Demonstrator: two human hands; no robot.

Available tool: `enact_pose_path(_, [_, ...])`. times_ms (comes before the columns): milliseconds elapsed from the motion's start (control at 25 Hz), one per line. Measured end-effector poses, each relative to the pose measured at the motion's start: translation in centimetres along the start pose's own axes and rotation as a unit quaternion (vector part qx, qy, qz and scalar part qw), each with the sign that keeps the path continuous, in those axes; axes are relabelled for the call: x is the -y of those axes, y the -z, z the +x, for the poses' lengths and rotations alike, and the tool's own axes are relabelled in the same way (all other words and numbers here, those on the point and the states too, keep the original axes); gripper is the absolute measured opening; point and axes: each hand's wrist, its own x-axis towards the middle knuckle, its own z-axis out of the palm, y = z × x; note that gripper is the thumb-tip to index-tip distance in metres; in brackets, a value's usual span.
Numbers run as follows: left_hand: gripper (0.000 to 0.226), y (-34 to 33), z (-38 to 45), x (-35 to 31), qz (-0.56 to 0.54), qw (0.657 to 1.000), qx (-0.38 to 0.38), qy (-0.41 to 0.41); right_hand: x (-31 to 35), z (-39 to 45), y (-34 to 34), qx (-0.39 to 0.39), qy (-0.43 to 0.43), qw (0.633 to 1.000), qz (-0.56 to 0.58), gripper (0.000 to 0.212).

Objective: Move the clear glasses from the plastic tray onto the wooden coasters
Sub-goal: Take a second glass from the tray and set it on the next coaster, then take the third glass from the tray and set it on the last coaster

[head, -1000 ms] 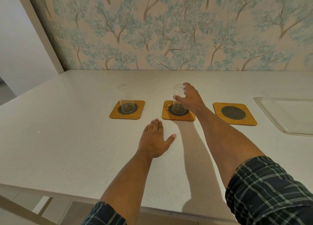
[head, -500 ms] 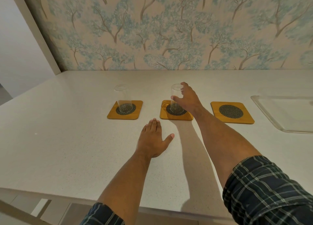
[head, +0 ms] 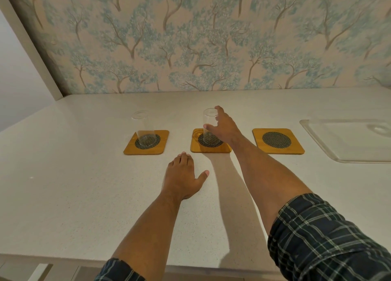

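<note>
Clear glass tumbler upright on the middle square wooden coaster with the dark mesh disc, a touch toward its far-left side, right hand curled round it, thumb on the near wall and fingers up by the rim. Placing step, by the look of it, with only the release left. Left hand flat and empty on the pale speckled countertop, palm down, fingers together, thumb out, just short of the coasters. Second clear tumbler already standing on the left wooden coaster, hands off. Right wooden coaster bare, waiting. Transparent plastic tray off to the right; one faint round shape in it near the frame edge, possibly another glass, too washed out to call. Next up, likely: open the fingers cleanly, lift straight away without nudging the tumbler, then swing right to the tray. Nothing in the path between coasters and tray. Tree-patterned wallpaper behind.
</note>
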Motion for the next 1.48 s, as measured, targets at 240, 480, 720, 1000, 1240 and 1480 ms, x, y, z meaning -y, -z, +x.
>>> enact_pose_path(240, [0.072, 0.7, 0.4, -0.8, 0.016, 0.990, -0.078, -0.118, -0.6, -1.5, 1.3, 0.002, -0.022, 0.999, -0.031, 0.125])
enact_pose_path(480, [0.055, 1.4, 0.8, -5.5, -0.043, 0.964, -0.144, -0.221, -3.8, -3.5, 5.5, -0.042, -0.020, 0.991, -0.123, 0.106])
enact_pose_path(720, [0.061, 1.8, 1.6, -12.8, -0.083, 0.944, -0.112, -0.298, -8.6, -6.3, 11.0, -0.111, -0.057, 0.980, -0.157, 0.083])
enact_pose_path(1000, [0.068, 0.9, 1.9, -19.6, -0.125, 0.924, -0.082, -0.351, -12.9, -10.3, 16.3, -0.179, -0.105, 0.958, -0.197, 0.070])
enact_pose_path(1240, [0.075, 0.1, 1.7, -23.9, -0.161, 0.916, -0.036, -0.367, -15.5, -13.2, 19.6, -0.213, -0.138, 0.937, -0.239, 0.066])
enact_pose_path(1480, [0.077, -0.2, 1.7, -27.4, -0.189, 0.909, -0.005, -0.370, -17.7, -15.0, 22.8, -0.250, -0.180, 0.916, -0.257, 0.065])
